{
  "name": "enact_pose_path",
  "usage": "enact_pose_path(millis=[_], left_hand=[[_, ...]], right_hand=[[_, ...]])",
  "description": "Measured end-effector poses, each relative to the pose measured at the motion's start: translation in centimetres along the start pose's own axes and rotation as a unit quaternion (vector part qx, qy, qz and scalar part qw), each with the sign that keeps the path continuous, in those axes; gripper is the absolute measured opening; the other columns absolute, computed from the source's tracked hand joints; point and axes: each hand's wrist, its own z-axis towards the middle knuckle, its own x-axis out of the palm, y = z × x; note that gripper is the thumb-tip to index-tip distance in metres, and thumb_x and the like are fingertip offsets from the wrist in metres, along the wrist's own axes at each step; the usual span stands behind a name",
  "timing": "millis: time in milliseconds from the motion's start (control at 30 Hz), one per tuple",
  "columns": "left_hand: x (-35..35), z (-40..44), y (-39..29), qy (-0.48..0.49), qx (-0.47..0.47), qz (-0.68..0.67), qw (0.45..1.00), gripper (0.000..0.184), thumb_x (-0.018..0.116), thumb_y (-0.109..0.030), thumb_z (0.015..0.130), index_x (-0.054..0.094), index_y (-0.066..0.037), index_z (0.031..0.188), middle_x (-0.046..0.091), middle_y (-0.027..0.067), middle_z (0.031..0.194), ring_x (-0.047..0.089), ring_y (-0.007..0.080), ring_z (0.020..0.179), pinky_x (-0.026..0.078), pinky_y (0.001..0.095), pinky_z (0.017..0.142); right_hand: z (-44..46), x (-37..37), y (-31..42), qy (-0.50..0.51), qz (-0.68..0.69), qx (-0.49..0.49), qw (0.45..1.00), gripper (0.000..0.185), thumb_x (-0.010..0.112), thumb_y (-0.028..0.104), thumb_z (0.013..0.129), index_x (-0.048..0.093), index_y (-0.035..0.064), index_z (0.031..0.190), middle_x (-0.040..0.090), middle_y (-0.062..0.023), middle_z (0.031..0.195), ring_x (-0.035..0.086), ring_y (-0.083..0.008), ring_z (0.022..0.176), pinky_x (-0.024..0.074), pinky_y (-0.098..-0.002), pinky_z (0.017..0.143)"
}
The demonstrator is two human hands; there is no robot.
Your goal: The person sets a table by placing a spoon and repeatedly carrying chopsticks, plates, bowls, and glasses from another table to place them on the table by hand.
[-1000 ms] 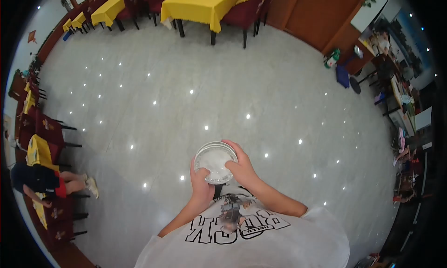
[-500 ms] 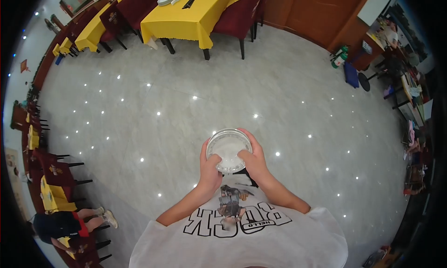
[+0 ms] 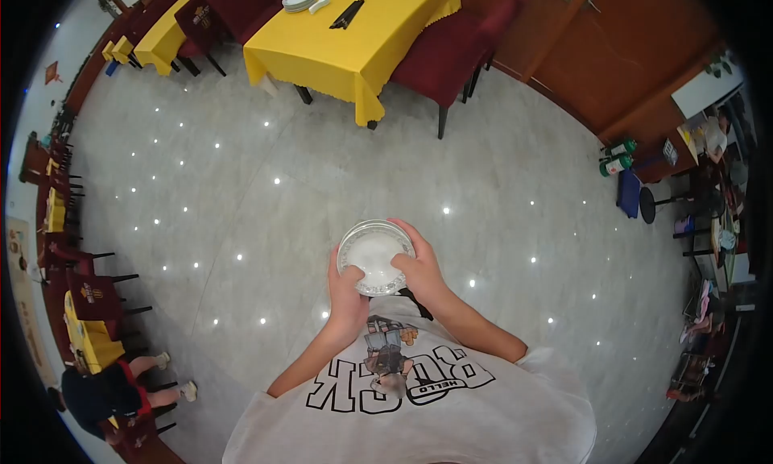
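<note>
A stack of white plates with patterned rims (image 3: pixel 375 258) is held level in front of my shirt, over the grey floor. My left hand (image 3: pixel 348 293) grips its left side, with the thumb over the rim. On the right side my right hand (image 3: pixel 420 269) wraps round the edge, its thumb also resting on the top plate. Both hands are closed on the stack, and the fingers underneath are mostly hidden. How many plates there are cannot be made out.
Ahead stands a table with a yellow cloth (image 3: pixel 338 49), bearing small plates (image 3: pixel 299 0), a white spoon (image 3: pixel 320 4) and black chopsticks or packets (image 3: pixel 348 14). A dark red chair (image 3: pixel 439 60) is beside it. At the lower left a person (image 3: pixel 105 395) bends near chairs. Green bottles (image 3: pixel 616 165) stand right.
The yellow table and its chair appear larger and nearer. The view has swung a little, and the person at the left has shifted in it. Both hands still hold the plates.
</note>
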Motion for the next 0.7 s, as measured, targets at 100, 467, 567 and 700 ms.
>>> enact_pose_path(millis=[100, 467, 567, 700], left_hand=[[0.5, 7.0, -0.7, 0.006, -0.015, 0.008, 1.000, 0.064, 0.040, 0.001, 0.066, 0.031, 0.000, 0.129, 0.047, 0.0158, 0.117, 0.050, 0.0255, 0.109, 0.045, 0.0380, 0.092], [7.3, 35.2, -7.6, -0.005, -0.046, 0.006, 0.999, 0.066, 0.041, 0.000, 0.068, 0.026, 0.003, 0.132, 0.046, 0.0171, 0.120, 0.049, 0.0261, 0.111, 0.041, 0.0360, 0.095], [8.7, 40.4, -9.9, 0.006, -0.029, 0.042, 0.999, 0.066, 0.044, -0.002, 0.068, 0.027, 0.003, 0.131, 0.046, 0.0165, 0.120, 0.049, 0.0253, 0.110, 0.041, 0.0357, 0.094], [11.1, 48.9, -11.1, -0.045, -0.021, 0.034, 0.998, 0.062, 0.044, -0.003, 0.067, 0.033, 0.002, 0.128, 0.048, 0.0160, 0.116, 0.050, 0.0250, 0.109, 0.041, 0.0355, 0.093]], right_hand=[[6.1, -0.6, -0.2, -0.022, 0.024, 0.027, 0.999, 0.060, 0.044, -0.005, 0.067, 0.043, -0.0007, 0.126, 0.054, -0.0116, 0.115, 0.051, -0.0183, 0.107, 0.0401, -0.0282, 0.092], [34.9, -1.7, 3.6, -0.082, 0.038, 0.103, 0.991, 0.059, 0.047, -0.004, 0.066, 0.044, -0.0021, 0.125, 0.055, -0.0118, 0.113, 0.053, -0.0187, 0.105, 0.0404, -0.0292, 0.092], [41.0, -2.0, 3.8, -0.079, 0.061, 0.116, 0.988, 0.058, 0.047, -0.004, 0.066, 0.045, -0.0024, 0.125, 0.056, -0.0119, 0.112, 0.054, -0.0193, 0.103, 0.0420, -0.0288, 0.089], [50.8, -3.6, 2.7, -0.055, 0.076, 0.124, 0.988, 0.061, 0.048, -0.003, 0.065, 0.044, -0.0022, 0.125, 0.056, -0.0118, 0.112, 0.054, -0.0198, 0.104, 0.0415, -0.0293, 0.091]])
